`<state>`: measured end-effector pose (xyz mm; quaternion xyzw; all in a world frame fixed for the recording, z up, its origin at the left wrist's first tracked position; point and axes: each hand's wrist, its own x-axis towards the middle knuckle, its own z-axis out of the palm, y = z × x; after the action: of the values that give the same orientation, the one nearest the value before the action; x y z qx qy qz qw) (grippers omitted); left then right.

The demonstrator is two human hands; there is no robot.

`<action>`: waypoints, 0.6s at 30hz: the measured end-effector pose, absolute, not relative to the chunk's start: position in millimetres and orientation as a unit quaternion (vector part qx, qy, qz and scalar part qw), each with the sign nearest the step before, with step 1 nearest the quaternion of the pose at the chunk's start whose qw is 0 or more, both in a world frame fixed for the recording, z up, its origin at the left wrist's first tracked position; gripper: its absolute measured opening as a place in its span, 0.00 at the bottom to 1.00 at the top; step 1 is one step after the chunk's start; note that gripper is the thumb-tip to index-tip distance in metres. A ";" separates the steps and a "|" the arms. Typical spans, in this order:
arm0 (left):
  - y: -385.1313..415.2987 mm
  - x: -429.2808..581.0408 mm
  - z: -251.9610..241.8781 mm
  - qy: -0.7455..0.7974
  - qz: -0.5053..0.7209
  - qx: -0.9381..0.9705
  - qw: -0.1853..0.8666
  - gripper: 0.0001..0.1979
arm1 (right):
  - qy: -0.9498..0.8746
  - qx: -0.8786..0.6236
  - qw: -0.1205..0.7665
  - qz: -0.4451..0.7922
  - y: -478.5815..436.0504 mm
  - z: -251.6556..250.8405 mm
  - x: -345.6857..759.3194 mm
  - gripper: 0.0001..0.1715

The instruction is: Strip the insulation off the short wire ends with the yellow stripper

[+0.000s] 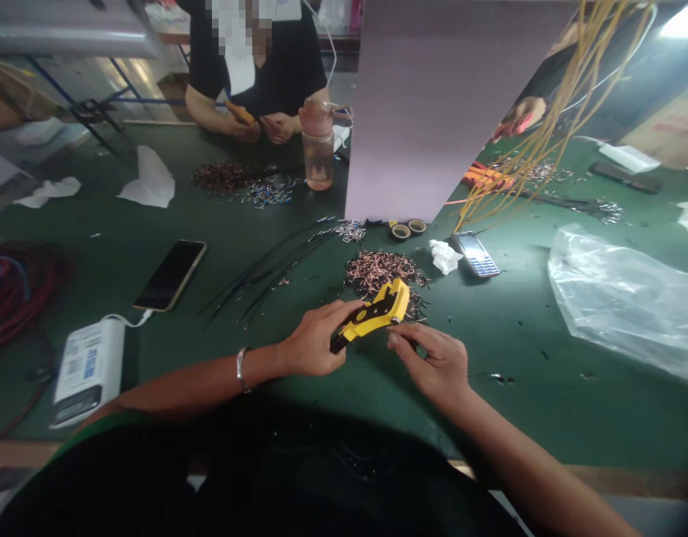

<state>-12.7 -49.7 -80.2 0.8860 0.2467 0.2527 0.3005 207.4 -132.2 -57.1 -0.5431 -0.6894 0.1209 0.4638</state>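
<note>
Yellow tool [374, 315] (black-patched along one side) in the left hand [316, 341].

Green table [512, 321], grey panel [427, 97], probably lamp [684, 22] upper right.

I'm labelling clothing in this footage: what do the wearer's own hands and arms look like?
The left hand and right hand are gloveless. A silvery bracelet circles the left wrist; the right wrist shows none. Green-edged dark clothing shows beside the left arm.

The head camera looks forward and down across the green table [512, 321].
</note>
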 end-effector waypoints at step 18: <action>-51.0 -10.8 -73.9 0.301 0.211 0.877 0.309 0.30 | -0.676 -0.557 0.459 0.147 -132.2 -59.8 206.8 0.10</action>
<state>-10.8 -51.0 -73.9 0.8771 0.3011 0.2106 0.3092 206.8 -132.2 -59.8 -0.5574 -0.6760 0.1469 0.4590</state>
